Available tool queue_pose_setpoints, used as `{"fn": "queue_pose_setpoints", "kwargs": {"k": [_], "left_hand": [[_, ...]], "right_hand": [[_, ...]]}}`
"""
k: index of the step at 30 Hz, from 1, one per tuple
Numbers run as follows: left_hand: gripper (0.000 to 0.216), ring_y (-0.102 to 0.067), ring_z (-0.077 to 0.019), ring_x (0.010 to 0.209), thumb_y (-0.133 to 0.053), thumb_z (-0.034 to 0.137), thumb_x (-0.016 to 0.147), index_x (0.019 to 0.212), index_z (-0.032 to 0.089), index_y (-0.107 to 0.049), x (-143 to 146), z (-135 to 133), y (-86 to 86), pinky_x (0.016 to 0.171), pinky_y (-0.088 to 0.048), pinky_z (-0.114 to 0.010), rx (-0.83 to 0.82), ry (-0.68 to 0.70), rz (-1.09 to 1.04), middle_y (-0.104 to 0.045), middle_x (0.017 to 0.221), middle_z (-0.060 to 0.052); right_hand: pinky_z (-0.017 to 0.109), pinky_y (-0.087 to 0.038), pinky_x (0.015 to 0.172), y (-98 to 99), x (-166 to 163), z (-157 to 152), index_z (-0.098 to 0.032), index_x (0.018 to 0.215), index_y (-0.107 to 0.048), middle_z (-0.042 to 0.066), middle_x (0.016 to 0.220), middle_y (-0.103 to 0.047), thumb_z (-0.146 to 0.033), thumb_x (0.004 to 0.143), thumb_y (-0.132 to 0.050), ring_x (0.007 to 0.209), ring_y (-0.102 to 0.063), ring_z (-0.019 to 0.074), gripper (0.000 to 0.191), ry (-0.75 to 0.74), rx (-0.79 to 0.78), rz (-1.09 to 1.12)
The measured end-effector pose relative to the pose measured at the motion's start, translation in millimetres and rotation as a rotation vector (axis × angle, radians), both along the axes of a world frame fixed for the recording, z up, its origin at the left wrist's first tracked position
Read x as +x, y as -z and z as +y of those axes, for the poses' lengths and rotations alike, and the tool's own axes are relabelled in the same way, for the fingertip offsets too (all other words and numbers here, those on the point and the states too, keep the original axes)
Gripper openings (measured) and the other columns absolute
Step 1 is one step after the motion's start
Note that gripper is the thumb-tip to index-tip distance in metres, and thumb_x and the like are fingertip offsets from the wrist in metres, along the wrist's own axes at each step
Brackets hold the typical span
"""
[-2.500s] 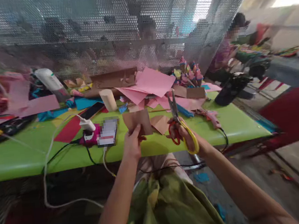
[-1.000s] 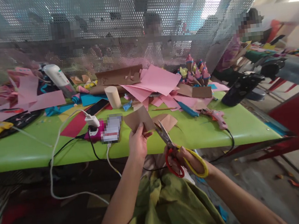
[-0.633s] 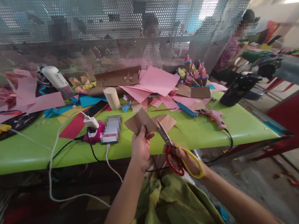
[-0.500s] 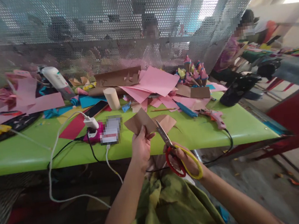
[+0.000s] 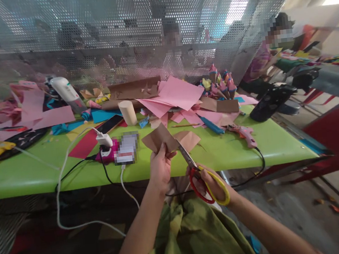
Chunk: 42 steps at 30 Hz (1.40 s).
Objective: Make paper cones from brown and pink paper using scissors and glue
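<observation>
My left hand (image 5: 160,164) pinches a piece of brown paper (image 5: 157,137) between thumb and fingers, just above the table's front edge. In my right hand (image 5: 211,184) is a pair of scissors (image 5: 187,156) with one red and one yellow handle loop. Their blades point up and to the left, and the tips are at the right edge of the held paper. The blades look nearly closed. Behind them another brown paper piece (image 5: 188,140) lies on the green table (image 5: 221,153).
Pink paper sheets (image 5: 180,93) and a brown paper roll (image 5: 134,89) lie at the back. To the right are a pink glue gun (image 5: 245,134), a blue cutter (image 5: 211,125) and a black tumbler (image 5: 271,103). A phone (image 5: 126,148) with cables is left. A person (image 5: 260,61) sits far right.
The scissors have tilted slightly, with their handles a little lower and the blades closer together at the paper's edge. The left hand and paper are almost unmoved; the view shifts slightly.
</observation>
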<state>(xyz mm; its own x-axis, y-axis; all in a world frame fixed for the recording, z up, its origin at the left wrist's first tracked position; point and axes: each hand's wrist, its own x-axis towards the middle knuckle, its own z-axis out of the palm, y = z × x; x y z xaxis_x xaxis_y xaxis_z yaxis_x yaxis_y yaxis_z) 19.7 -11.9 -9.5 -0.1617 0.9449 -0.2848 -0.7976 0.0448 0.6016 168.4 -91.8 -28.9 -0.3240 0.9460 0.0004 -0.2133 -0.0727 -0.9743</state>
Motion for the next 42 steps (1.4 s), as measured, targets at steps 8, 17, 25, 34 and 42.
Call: {"fn": "queue_pose_setpoints", "kwargs": {"k": [8, 17, 25, 34, 42], "left_hand": [[0.030, -0.070, -0.0120, 0.062, -0.091, 0.021, 0.062, 0.079, 0.016, -0.067, -0.4, 0.5, 3.8, 0.053, -0.053, -0.021, 0.038, 0.024, 0.045, -0.076, 0.075, 0.000], [0.030, -0.067, -0.0106, 0.058, -0.090, 0.021, 0.062, 0.084, 0.014, -0.071, 2.6, -2.1, 5.0, 0.050, -0.051, -0.021, 0.033, 0.057, 0.069, -0.076, 0.077, -0.001], [0.029, -0.068, -0.0126, 0.059, -0.090, 0.021, 0.060, 0.080, 0.015, -0.070, 2.1, -1.7, 9.3, 0.050, -0.051, -0.022, 0.040, 0.046, 0.087, -0.077, 0.077, -0.001], [0.037, -0.068, -0.0116, 0.060, -0.093, 0.027, 0.056, 0.083, 0.015, -0.070, 8.3, -7.4, 6.9, 0.049, -0.052, -0.021, 0.062, 0.062, 0.093, -0.077, 0.080, -0.002], [0.035, -0.069, -0.0124, 0.064, -0.091, 0.027, 0.061, 0.087, 0.014, -0.072, 15.5, -14.2, 8.7, 0.053, -0.053, -0.023, 0.059, 0.090, 0.101, -0.078, 0.088, -0.004]], "right_hand": [[0.023, -0.041, 0.046, 1.1, 5.9, -4.2, -0.018, 0.107, -0.054, -0.002, 0.063, -0.056, -0.070, 0.092, -0.048, 0.050, -0.051, 0.0117, 0.053, -0.138, -0.004, 0.046], [0.026, -0.048, 0.054, -4.1, 10.2, -3.3, -0.021, 0.111, -0.052, 0.000, 0.071, -0.060, -0.064, 0.093, -0.054, 0.061, -0.060, 0.0151, 0.047, -0.185, -0.012, 0.019], [0.025, -0.047, 0.049, 5.4, 3.5, -3.0, -0.020, 0.113, -0.058, -0.008, 0.063, -0.045, -0.064, 0.089, -0.061, 0.042, -0.039, 0.0063, 0.050, -0.074, -0.132, 0.132], [0.022, -0.042, 0.043, 8.7, 2.0, -2.3, -0.022, 0.101, -0.054, -0.008, 0.061, -0.045, -0.072, 0.088, -0.053, 0.042, -0.035, 0.0073, 0.052, -0.078, -0.088, 0.155], [0.019, -0.029, 0.035, 0.5, -1.4, 1.0, -0.019, 0.093, -0.055, -0.008, 0.055, -0.046, -0.079, 0.081, -0.057, 0.037, -0.033, 0.0056, 0.061, 0.048, -0.039, 0.068]]}}
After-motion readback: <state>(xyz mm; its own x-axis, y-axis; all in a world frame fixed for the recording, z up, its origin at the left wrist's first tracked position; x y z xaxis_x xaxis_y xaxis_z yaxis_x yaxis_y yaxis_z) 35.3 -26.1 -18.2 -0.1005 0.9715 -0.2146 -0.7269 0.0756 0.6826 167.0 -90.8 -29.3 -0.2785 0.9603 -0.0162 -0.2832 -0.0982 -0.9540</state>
